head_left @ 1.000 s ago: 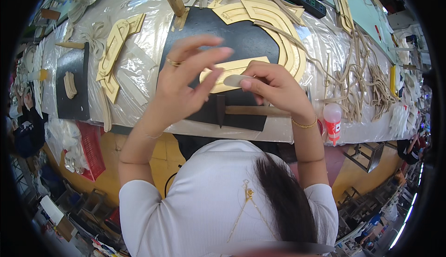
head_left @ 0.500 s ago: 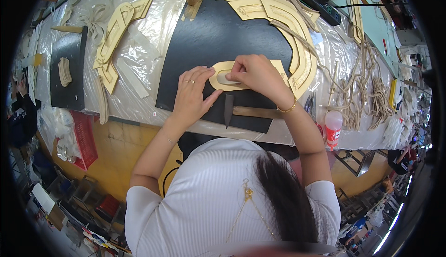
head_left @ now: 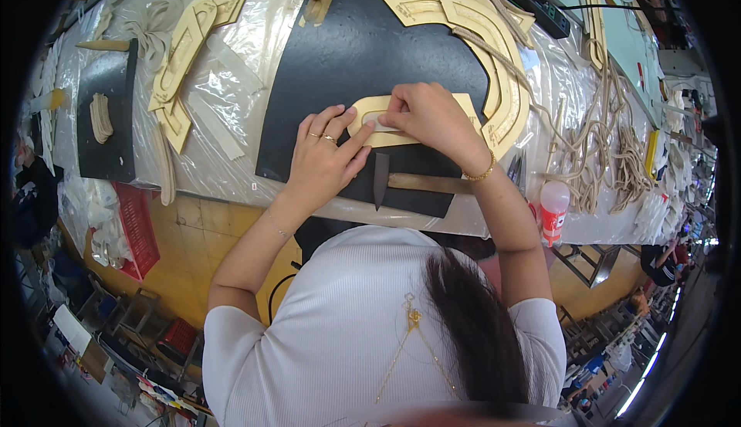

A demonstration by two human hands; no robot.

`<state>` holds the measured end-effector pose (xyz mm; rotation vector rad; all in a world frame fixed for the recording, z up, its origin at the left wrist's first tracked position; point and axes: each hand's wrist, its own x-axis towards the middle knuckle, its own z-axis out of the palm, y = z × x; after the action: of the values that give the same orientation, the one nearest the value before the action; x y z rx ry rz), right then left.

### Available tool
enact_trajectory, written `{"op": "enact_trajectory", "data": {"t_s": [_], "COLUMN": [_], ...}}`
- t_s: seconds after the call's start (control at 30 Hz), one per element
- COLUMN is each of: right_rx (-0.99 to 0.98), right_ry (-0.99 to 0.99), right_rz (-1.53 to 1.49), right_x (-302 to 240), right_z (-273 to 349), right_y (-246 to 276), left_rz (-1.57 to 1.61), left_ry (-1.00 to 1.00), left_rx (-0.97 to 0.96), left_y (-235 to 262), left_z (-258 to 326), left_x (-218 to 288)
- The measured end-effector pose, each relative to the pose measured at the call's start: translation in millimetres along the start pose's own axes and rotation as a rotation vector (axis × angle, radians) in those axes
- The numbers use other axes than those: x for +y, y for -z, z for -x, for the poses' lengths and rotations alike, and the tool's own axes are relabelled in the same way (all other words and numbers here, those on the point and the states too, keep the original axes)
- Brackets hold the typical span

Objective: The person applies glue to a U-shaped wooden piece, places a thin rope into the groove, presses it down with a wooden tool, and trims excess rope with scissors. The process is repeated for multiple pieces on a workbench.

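A tan cardboard template with an oval slot is laid flat on a large black sheet, near the sheet's front edge. The template is pressed down by the left hand, whose fingers are spread and laid flat, the fingertips resting on the template's left end; nothing is gripped by it. The right hand is set over the middle of the template with its fingers curled into a narrow grip at the slot; whether anything small is pinched there cannot be told.

Just in front of the hands, a hammer with a wooden handle and a dark head is lying on the sheet, untouched. The sheet is spread on a surface covered in clear plastic film. More curved tan templates are stacked at the sheet's far right corner, and others are laid to the left. A smaller black sheet is seen further left. A white bottle with a red label is standing at the front edge on the right, near bundles of pale cord.
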<state>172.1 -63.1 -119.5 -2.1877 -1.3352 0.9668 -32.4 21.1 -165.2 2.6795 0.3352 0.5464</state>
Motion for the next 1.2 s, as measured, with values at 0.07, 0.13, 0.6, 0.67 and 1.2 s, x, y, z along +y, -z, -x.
{"op": "enact_trajectory", "data": {"t_s": [0.07,0.13,0.6,0.67,1.2], "right_rx": [-0.004,0.007,0.287,0.305,0.567], "right_ry": [0.006,0.006,-0.114,-0.135,-0.047], "right_rz": [-0.016,-0.053,-0.135,-0.103,0.251], "right_x": [0,1,58,57,47], "right_z": [0,3,53,53,63], "right_y": [1,3,30,26,20], "left_rz": [-0.020,-0.033,-0.116,-0.127,-0.150], "left_ry": [-0.002,-0.003,-0.047,-0.059,-0.082], "left_rx": [-0.009,-0.023,-0.046,-0.047,-0.046], "left_y": [-1,-2,-6,-6,-5], "left_z": [1,1,-1,-1,-3], "left_x": [1,1,-1,-1,0]}}
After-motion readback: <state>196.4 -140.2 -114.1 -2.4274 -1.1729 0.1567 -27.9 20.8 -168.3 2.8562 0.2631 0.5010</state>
